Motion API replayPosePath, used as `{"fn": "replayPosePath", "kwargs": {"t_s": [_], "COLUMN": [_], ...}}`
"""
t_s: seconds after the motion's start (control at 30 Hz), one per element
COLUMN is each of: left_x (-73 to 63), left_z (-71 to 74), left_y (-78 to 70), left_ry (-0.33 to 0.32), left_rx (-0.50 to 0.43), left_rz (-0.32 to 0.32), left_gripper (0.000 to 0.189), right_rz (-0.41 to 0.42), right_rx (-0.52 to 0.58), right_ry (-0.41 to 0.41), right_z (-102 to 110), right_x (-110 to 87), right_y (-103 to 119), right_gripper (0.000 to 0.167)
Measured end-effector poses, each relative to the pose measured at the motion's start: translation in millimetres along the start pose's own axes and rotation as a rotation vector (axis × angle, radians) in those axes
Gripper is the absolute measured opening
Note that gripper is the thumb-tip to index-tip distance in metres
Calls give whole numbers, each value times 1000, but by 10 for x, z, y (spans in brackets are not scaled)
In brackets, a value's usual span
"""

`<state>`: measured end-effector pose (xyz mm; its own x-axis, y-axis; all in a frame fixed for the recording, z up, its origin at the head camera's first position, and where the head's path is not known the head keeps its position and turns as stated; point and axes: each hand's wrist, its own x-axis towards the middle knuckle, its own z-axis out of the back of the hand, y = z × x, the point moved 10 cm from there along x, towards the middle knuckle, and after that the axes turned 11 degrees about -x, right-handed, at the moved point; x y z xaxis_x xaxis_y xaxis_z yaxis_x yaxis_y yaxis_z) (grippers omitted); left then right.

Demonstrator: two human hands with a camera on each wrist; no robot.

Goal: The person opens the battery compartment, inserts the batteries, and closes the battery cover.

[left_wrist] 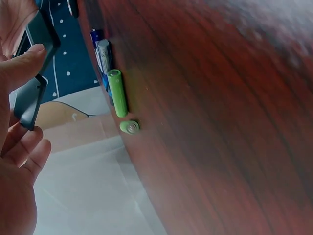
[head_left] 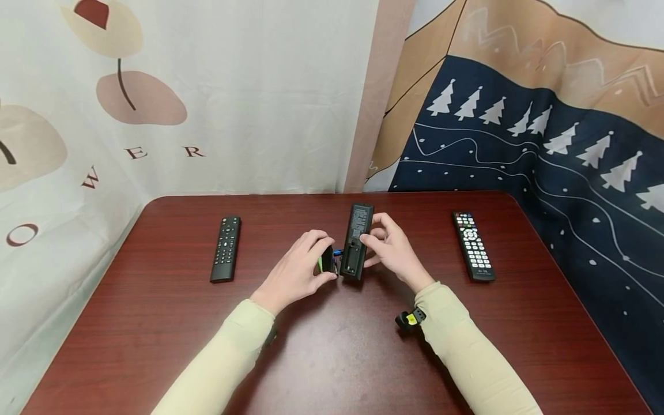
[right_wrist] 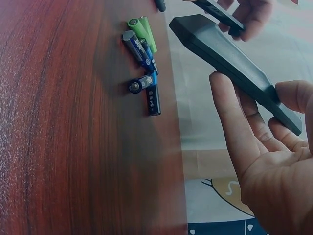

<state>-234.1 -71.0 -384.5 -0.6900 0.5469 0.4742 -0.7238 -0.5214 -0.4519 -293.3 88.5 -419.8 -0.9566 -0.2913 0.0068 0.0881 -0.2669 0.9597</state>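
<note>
My right hand (head_left: pixel 394 253) holds a black remote control (head_left: pixel 359 219) with its back toward the head view, thumb at the edge of its open battery compartment (head_left: pixel 353 259). The bay shows dark inside. My left hand (head_left: pixel 295 265) pinches a small black battery cover (head_left: pixel 328 259) between thumb and fingers, just left of the remote. In the left wrist view the cover (left_wrist: pixel 30 103) overlaps the remote's near end. Beneath both hands lie several loose batteries, including a green battery (left_wrist: pixel 117 93) and a dark blue battery (right_wrist: pixel 137 49), grouped on the table.
A second black remote (head_left: pixel 225 249) lies button side up on the table's left. Another black remote with white buttons (head_left: pixel 474 246) lies at the right. The dark red wooden table (head_left: pixel 332 357) ends at the back against a white printed curtain (head_left: pixel 259 115).
</note>
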Motion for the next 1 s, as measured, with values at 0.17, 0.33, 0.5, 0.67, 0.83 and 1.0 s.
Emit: {"fn": "replayPosePath", "kwargs": {"t_s": [0.17,0.33,0.5,0.67,0.83,1.0], "left_x": [-29,-65,-106,-155,-207,-250], "left_z": [26,47,63,55,52,74], "left_y": [51,111,173,231,294,343], "left_ry": [10,25,43,71,89,99], "left_rx": [12,29,38,44,40,50], "left_rz": [16,29,55,84,116,135], "left_gripper": [64,65,64,63,62,62], "right_rz": [0,-2,-7,-6,-16,-15], "right_rx": [-8,-8,-10,-16,-26,-27], "right_ry": [-3,-1,0,-2,-9,-7], "right_z": [11,21,20,31,47,53], "right_x": [1,1,-1,-2,1,3], "right_y": [0,-12,-2,-7,-19,-31], "right_gripper": [35,34,34,34,34,34]}}
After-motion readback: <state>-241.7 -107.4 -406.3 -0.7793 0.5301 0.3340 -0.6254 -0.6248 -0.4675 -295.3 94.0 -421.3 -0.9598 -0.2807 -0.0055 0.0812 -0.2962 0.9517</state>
